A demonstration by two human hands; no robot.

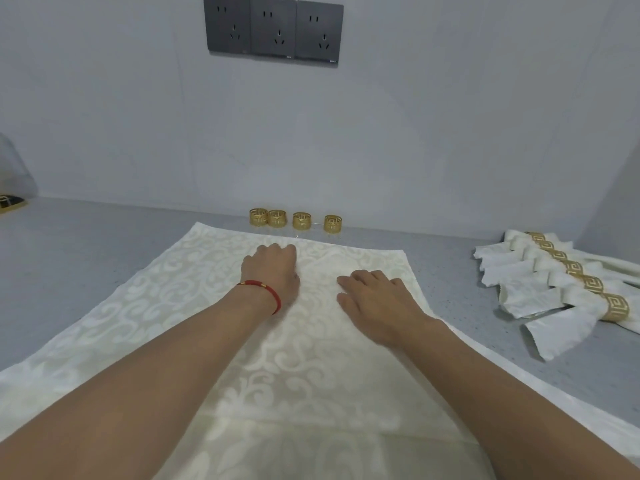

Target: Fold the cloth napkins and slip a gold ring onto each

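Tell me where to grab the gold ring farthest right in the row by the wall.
Pinch the rightmost gold openwork ring across its outer wall, coming from above: it stands apart from the other rings, opening up, so a thumb and finger fit either side.

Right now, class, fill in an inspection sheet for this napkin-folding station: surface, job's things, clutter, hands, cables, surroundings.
Surface: grey speckled counter, meeting the wall.
Job's things: patterned cream napkin spread flat; four loose gold rings in a row by the wall; ringed napkins stacked at right.
Clutter: dark, gold-trimmed object at far left, mostly out of frame.
Hands: left hand rests on the napkin, fingers curled under, red bracelet on wrist; right hand lies flat on the napkin.
Cables: nothing seen.
Surroundings: pale wall, three dark sockets.
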